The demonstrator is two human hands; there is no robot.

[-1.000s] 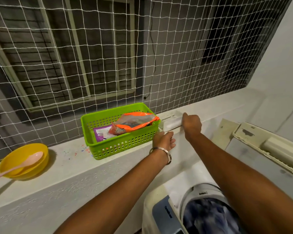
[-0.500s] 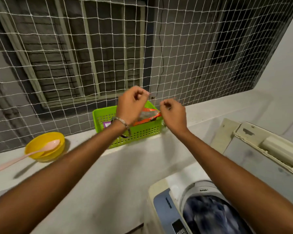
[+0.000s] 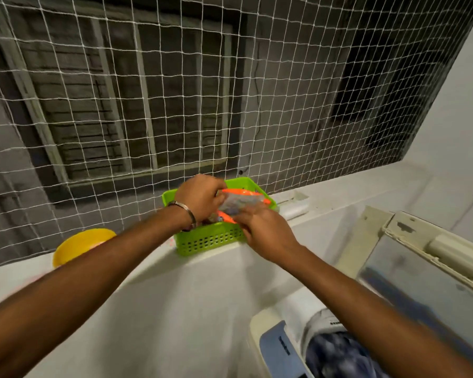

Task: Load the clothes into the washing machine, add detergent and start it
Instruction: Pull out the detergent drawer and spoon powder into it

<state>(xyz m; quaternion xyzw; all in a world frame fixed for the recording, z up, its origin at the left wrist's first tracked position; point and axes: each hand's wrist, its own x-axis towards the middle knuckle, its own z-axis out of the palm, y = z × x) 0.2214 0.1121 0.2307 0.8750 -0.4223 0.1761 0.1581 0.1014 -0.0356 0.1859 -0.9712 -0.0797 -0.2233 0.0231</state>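
Note:
An orange and silver detergent packet (image 3: 241, 201) lies in the green perforated basket (image 3: 208, 241) on the white ledge. My left hand (image 3: 200, 196), with a metal bangle at the wrist, closes on the packet's left end. From the front right, my right hand (image 3: 262, 230) grips its lower edge. At the bottom right stands the top-loading washing machine (image 3: 279, 347) with its lid (image 3: 432, 271) raised. Dark blue clothes (image 3: 336, 356) fill the drum.
A yellow bowl (image 3: 79, 244) sits on the ledge left of the basket, partly hidden by my left forearm. A white net (image 3: 175, 91) spans the opening behind the ledge. A small white block (image 3: 294, 210) lies just right of the basket.
Both hands rose from the ledge by the white block, then dropped into the basket and took hold of the detergent packet. The camera tilted up and right.

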